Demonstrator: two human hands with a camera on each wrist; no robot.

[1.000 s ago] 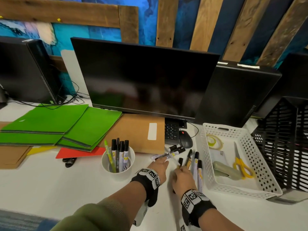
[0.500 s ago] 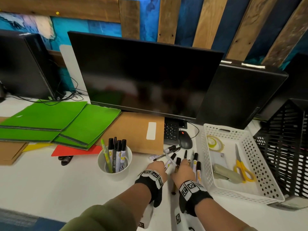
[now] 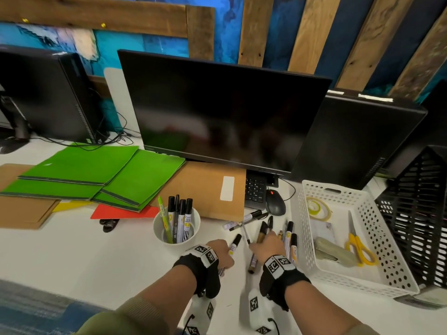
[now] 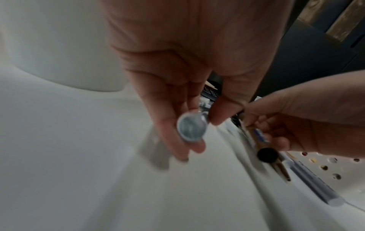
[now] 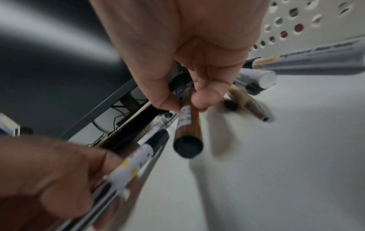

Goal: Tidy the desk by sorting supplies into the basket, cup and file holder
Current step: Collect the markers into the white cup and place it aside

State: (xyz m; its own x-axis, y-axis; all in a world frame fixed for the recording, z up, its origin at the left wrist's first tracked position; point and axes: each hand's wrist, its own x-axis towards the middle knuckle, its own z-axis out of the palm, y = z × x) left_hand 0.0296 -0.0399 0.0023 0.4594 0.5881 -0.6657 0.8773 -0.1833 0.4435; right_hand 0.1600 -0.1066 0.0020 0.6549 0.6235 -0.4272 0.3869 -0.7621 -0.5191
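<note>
head view: mounted high, faces forward and down across the white desk (image 3: pixel 60 257), taking in the monitor (image 3: pixel 217 112), the cup (image 3: pixel 177 232), the basket (image 3: pixel 377 284) and both forearms at the lower edge.

left wrist view: sits very close behind the left hand (image 4: pixel 189 75), low over the desk, looking along the fingers; the cup wall fills its upper left.

right wrist view: equally close behind the right hand (image 5: pixel 189 51), looking toward the monitor's underside.

shared ground: each wrist view catches the opposite hand, the loose pens (image 3: pixel 287 234) and the basket's perforated wall.
</note>
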